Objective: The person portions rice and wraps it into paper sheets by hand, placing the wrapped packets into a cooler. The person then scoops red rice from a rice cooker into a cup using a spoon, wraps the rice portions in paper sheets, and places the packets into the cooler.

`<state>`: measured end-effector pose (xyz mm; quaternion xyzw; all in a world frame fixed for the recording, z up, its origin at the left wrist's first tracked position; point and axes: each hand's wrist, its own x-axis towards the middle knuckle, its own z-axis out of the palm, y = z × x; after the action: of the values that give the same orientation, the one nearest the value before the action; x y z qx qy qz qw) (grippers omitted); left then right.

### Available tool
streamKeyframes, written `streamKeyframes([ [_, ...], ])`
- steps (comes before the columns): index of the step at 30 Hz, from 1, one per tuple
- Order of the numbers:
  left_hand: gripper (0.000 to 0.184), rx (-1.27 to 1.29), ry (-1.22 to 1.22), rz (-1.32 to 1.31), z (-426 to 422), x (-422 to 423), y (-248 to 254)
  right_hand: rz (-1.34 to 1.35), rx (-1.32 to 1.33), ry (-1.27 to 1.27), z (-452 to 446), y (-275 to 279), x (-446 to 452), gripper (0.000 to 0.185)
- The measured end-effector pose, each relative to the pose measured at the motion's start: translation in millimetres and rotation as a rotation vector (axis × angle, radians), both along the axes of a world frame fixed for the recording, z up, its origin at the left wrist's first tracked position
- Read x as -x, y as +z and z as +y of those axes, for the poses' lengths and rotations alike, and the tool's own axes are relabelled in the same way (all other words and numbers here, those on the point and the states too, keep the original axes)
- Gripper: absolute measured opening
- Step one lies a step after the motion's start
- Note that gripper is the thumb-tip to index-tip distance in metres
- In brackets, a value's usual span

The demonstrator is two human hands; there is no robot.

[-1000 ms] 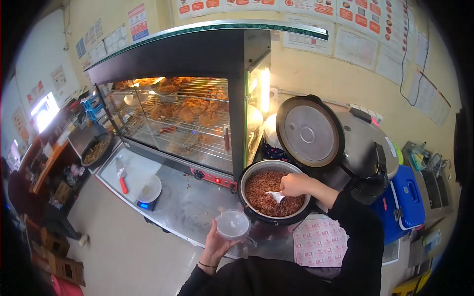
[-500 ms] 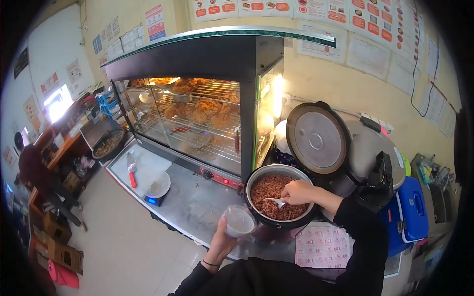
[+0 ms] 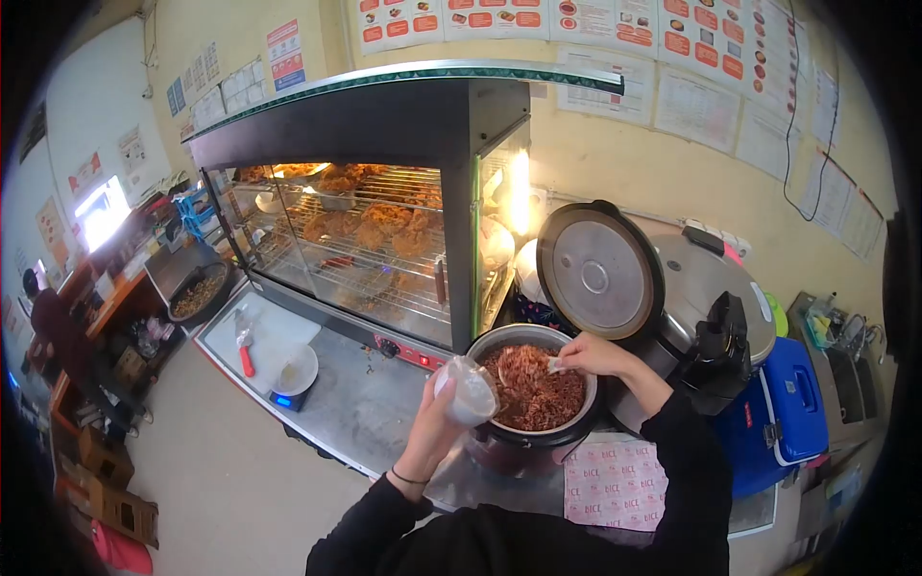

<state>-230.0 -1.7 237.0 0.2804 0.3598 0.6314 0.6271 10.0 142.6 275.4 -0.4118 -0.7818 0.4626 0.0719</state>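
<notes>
My left hand (image 3: 434,422) grips a clear plastic cup (image 3: 471,396), tilted toward the pot at its left rim. With my right hand (image 3: 591,355) I hold a white rice paddle (image 3: 554,365) by its handle; a heap of rice covers its blade. Reddish-brown rice (image 3: 543,415) fills much of the rice cooker (image 3: 593,398), whose round lid (image 3: 595,274) stands raised behind it. The cup's mouth faces the rice, and the loaded paddle is a little to the right of it.
A glass warming cabinet (image 3: 327,240) holds fried chicken. On the steel counter stand a bowl on a scale (image 3: 293,372) and a red-handled utensil (image 3: 246,355). Printed paper (image 3: 615,485) lies before the cooker, near a blue cooler (image 3: 802,408). Another person (image 3: 72,336) stands far left.
My right hand has risen and the paddle now carries a heap of rice. My left hand has brought the cup up to the cooker's rim and tipped it toward the rice.
</notes>
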Motion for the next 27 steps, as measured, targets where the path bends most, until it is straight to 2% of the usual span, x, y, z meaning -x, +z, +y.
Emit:
streamKeyframes([
  [1, 0.051, 0.028, -0.03, -0.019, 6.4, -0.9, 4.9, 0.006, -0.08, -0.002, 4.3, -0.3, -0.7, 0.02],
  [4, 0.051, 0.044, -0.149, -0.166, 20.1, -7.2, 3.7, -0.005, -0.546, 0.077, -18.0, 20.8, 16.0, 0.021],
  [6, 0.051, 0.023, -0.182, -0.278, 24.8, -13.9, 6.5, -0.309, -0.741, 0.088, -51.3, 39.8, 35.8, 0.028],
  [8, 0.051, -0.001, -0.161, -0.378, 23.7, -20.3, 12.9, -0.481, -0.967, 0.148, -72.2, 37.4, 50.3, 0.033],
  [11, 0.049, -0.052, -0.192, -0.551, 19.6, -15.6, 10.4, -0.392, -1.253, 0.169, -87.5, 50.7, 47.9, 0.037],
  [15, 0.049, -0.083, -0.194, -0.607, 13.4, -3.5, 7.2, -0.355, -1.298, 0.295, -93.0, 89.7, 33.1, 0.035],
  [19, 0.052, -0.082, -0.222, -0.574, 12.3, -1.0, 6.2, -0.37, -1.343, 0.392, -97.4, 65.5, 57.8, 0.03],
  [22, 0.057, -0.049, -0.161, -0.484, 13.2, 0.9, 3.6, -0.362, -1.306, 0.407, -89.8, 79.9, 51.4, 0.03],
  [24, 0.056, -0.055, -0.123, -0.493, 11.6, 7.5, 3.3, -0.43, -1.175, 0.283, -91.5, 104.3, 38.1, 0.032],
  [27, 0.053, -0.06, -0.076, -0.469, 6.7, 24.0, 0.5, -0.537, -1.017, 0.1, -65.3, 85.9, 15.0, 0.024],
])
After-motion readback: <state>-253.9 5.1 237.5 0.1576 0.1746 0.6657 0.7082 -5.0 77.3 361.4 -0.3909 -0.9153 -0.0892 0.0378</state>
